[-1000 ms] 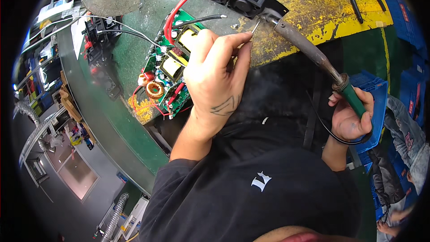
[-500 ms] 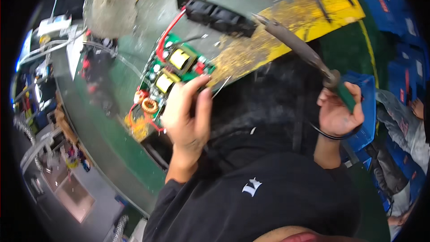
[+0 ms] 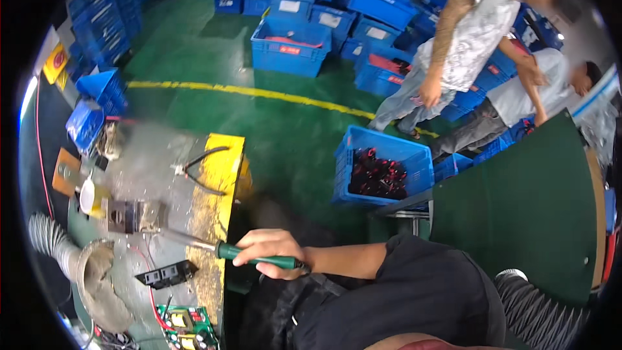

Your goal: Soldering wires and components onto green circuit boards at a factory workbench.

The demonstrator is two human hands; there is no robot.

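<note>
My right hand (image 3: 272, 253) is closed around the green handle of a soldering iron (image 3: 262, 259). The iron's metal shaft points left across the bench, and its tip end reaches a small metal box-like holder (image 3: 133, 216); whether it is inside cannot be made out. Just below the shaft lies a black socket panel (image 3: 165, 275) with red wires leading off it. A green circuit board (image 3: 204, 334) with yellow-wrapped transformers sits at the bench's lower edge, partly cut off by the view. My left hand is out of view.
Black-handled pliers (image 3: 210, 188) lie on the bench's yellow edge strip (image 3: 217, 217). A fume-hose funnel (image 3: 84, 279) stands at the left. On the floor is a blue crate (image 3: 350, 181) of dark and red parts. Two people are by stacked crates; a green table (image 3: 512, 201) stands right.
The view has swung to the right. My right hand has brought the soldering iron over the bench to the metal holder. My left hand, beside the circuit board before, has left the view.
</note>
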